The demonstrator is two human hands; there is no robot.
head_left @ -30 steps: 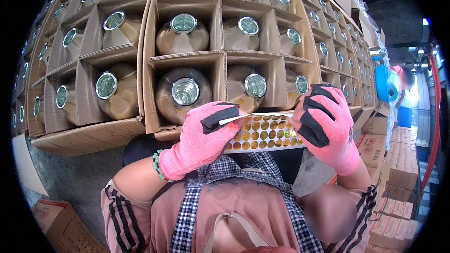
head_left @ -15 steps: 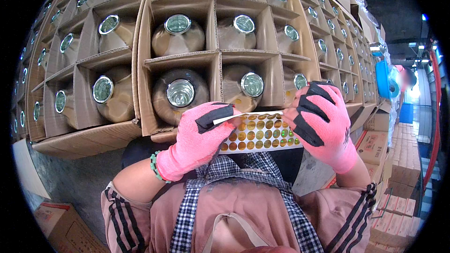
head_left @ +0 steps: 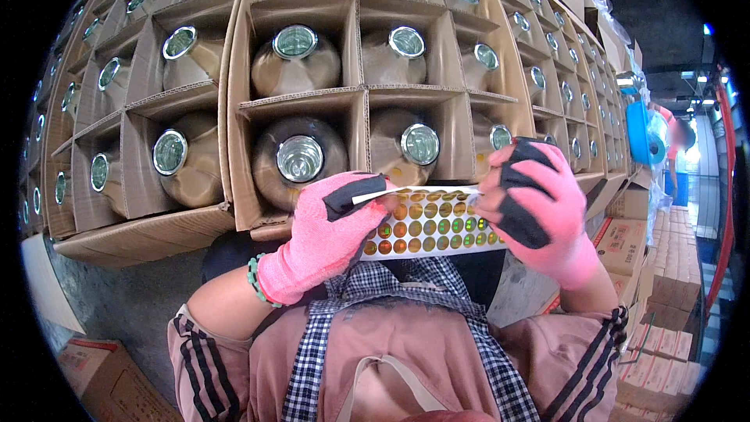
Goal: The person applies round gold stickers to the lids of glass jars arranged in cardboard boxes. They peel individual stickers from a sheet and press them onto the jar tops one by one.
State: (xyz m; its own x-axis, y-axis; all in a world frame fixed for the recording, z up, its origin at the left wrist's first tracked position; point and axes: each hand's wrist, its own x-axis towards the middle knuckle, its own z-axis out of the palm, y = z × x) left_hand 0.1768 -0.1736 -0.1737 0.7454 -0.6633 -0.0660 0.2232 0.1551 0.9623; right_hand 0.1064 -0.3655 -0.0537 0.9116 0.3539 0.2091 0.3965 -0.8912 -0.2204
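Observation:
Between my hands is a white sheet of round gold hologram stickers (head_left: 428,224), held in front of my checked apron. My left hand (head_left: 324,227), in a pink and black glove with bare fingertips, pinches the sheet's left end, where a white edge curls up. At the upper right corner of the sheet, my right hand (head_left: 539,207) has its fingertips closed, gloved alike; whether a loose sticker is in them I cannot make out. Just beyond my hands, a round glass jar (head_left: 300,158) with an open mouth stands in a divided cardboard box (head_left: 244,129).
More boxes of glass jars spread to the left (head_left: 141,215) and right. Closed cartons (head_left: 625,246) are stacked at the right, and another carton (head_left: 117,379) lies at the lower left. A blue container (head_left: 638,133) and another person (head_left: 678,137) are at the far right.
My right hand has shifted slightly and its fingers have curled in more. The sticker sheet has tilted a little, so its shine differs. At the far right the other person has moved.

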